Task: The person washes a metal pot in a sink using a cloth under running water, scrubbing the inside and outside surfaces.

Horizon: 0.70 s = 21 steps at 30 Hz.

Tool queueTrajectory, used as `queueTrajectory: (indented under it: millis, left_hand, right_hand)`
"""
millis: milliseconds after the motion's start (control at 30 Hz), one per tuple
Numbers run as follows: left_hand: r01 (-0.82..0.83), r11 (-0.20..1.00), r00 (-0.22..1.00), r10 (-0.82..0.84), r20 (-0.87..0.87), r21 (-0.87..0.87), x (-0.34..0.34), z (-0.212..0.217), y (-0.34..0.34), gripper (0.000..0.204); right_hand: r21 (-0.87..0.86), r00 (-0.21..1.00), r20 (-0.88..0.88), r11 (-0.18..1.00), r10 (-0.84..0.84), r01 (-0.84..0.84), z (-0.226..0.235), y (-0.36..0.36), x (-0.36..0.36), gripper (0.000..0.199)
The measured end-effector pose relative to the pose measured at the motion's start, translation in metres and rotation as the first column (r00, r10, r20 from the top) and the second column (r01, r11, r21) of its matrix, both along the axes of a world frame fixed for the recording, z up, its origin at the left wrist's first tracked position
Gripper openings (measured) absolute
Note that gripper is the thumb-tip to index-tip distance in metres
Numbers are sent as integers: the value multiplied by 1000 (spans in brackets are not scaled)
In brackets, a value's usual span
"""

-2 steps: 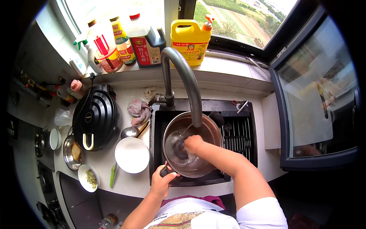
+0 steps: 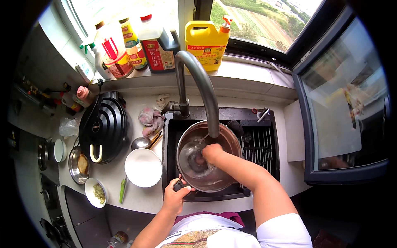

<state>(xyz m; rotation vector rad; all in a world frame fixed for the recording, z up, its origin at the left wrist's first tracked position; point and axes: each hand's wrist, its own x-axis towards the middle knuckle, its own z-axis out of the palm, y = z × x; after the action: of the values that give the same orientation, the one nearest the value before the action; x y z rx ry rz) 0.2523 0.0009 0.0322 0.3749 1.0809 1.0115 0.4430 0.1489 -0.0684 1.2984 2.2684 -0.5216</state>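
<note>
A deep metal pot (image 2: pixel 232 144) with some water in it sits in the black sink (image 2: pixel 173 128), under the curved grey faucet (image 2: pixel 202 82). My left hand (image 2: pixel 175 196) is closed around the pot's short black handle (image 2: pixel 178 185) at the near left of the rim. Inside the pot, my right hand (image 2: pixel 212 154) is curled down near the middle, its fingers bunched; splashing water and the hand itself hide whatever they hold. The water swirls to the left of that hand.
Left of the sink are a white bowl (image 2: pixel 143 168), a ladle (image 2: pixel 141 143), a crumpled cloth (image 2: pixel 151 120) and a black electric cooker (image 2: pixel 105 130). A dish rack (image 2: pixel 260 144) fills the sink's right side. Bottles and a yellow jug (image 2: pixel 206 45) line the sill; an open window (image 2: pixel 343 99) juts in at right.
My right hand has shifted slightly up and to the right inside the pot, and the water has swirled differently. My left hand keeps its hold on the handle.
</note>
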Motion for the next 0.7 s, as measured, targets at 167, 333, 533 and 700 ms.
queueTrajectory:
  millis: [167,333,533,700]
  left_hand:
    - [9,999,997,-6,79,-46,0,-2,5,28]
    - [40,998,997,-36,68,-48,1,-9,2,29]
    - [50,996,999,-49,4,-70,-9,6,12,28]
    - [4,999,993,0,115,-35,-4,-1,16,28]
  right_hand:
    - [-126,974,-28,966,225,-227,-4,-29,-20,21]
    - [-314,849,-467,944,-248,102,1,-27,-57,25]
    - [156,969,203,973,140,-173,-13,-7,-10,42]
    - [-544,931,42,790,362,-282,-7,-30,-14,34]
